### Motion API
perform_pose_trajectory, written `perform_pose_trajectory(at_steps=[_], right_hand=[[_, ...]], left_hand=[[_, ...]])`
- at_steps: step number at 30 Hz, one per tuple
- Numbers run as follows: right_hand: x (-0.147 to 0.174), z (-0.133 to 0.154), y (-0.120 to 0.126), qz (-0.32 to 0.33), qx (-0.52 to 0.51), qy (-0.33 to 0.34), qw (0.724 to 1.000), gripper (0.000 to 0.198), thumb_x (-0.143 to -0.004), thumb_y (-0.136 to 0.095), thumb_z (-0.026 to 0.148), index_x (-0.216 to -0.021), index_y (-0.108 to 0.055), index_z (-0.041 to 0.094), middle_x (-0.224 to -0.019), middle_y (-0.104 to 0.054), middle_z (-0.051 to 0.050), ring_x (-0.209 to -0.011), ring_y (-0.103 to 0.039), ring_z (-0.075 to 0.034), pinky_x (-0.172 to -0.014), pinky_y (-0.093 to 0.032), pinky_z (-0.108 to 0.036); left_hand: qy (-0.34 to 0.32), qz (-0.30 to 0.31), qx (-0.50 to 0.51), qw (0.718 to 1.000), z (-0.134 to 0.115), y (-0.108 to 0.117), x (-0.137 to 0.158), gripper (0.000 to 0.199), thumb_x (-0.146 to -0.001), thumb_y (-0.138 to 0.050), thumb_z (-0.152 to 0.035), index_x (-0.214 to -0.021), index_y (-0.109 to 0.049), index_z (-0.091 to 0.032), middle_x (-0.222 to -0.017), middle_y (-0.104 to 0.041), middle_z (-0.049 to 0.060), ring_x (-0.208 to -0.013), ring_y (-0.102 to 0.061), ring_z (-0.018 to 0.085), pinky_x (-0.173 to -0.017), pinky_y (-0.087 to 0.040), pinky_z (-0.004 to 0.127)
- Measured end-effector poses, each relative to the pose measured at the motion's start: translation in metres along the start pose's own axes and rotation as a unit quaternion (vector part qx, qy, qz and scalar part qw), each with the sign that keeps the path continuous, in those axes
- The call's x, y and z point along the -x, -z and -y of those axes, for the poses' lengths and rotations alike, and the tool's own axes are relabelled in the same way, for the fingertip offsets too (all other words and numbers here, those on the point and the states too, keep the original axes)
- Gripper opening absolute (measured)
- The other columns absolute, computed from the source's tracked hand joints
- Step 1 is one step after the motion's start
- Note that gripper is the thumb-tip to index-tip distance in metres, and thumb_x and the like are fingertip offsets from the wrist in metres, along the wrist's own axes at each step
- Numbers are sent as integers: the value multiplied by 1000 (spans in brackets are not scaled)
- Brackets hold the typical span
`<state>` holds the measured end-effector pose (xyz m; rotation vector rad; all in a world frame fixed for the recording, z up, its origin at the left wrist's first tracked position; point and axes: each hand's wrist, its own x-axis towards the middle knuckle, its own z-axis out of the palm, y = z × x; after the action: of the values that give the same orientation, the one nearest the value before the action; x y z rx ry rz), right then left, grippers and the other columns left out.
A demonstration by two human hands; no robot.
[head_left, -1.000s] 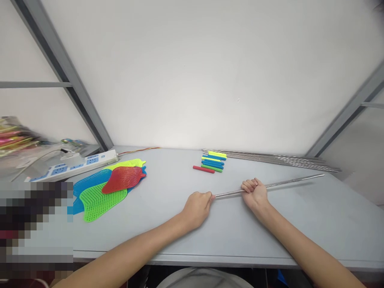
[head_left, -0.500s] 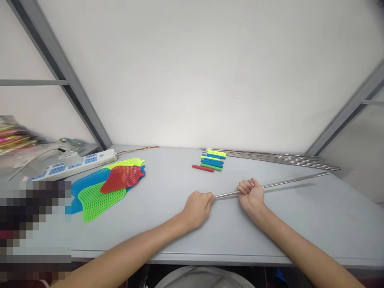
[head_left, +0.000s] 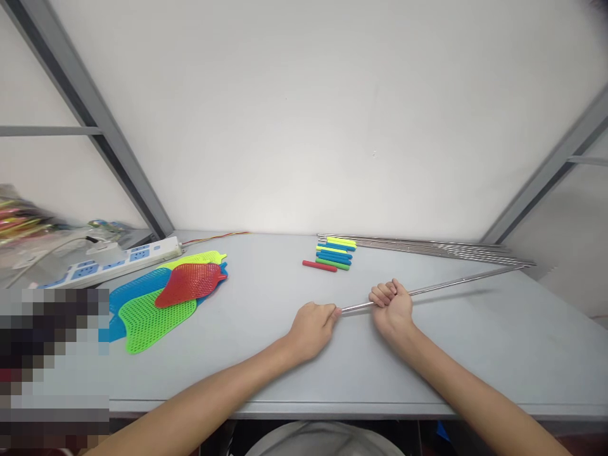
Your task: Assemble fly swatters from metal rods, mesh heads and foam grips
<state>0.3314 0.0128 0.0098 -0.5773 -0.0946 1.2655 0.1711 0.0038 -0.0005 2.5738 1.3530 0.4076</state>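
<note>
A thin silver telescopic rod slants up to the right over the table. My left hand is closed round its near left end, back of the hand upward. A short way to the right, my right hand grips the same rod, fingers curled with the palm side turned up. The rod's far tip comes up close to the right end of a bundle of similar metal rods by the wall. Behind my hands lie several coloured plastic handle tubes: a red tube, a green tube, and blue and yellow ones.
Perforated fly-swatter heads lie overlapped at left, among them a red head and a green head. Behind them is a white power strip with cables. The grey table meets a white wall; grey frame posts stand at both sides.
The rod's far tip has moved outward to the right and now reaches the bundle. My right hand has shifted slightly left, while my left hand holds its place.
</note>
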Motion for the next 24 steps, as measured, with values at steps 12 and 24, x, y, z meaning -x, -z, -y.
perform_pose_trajectory(at_steps=[12, 24], right_hand=[[-3, 16, -3, 53, -6, -20, 998, 25, -74, -35, 20, -53, -22, 17, -42, -14, 7, -33, -18, -5, -30, -18, -18], [-8, 19, 0, 21, -12, -47, 999, 24, -74, -31, 16, -52, -21, 18, -40, -15, 7, -31, -18, -5, -29, -19, -18]], left_hand=[[-58, 37, 106, 992, 2, 15, -3, 36, -84, -17, -38, -70, -44, -19, -61, -49, -3, -57, -44, 10, -53, -30, 20], [-89, 43, 68, 993, 2, 20, -1, 36, -85, -13, -35, -69, -41, -18, -60, -46, -2, -56, -43, 10, -54, -31, 21]])
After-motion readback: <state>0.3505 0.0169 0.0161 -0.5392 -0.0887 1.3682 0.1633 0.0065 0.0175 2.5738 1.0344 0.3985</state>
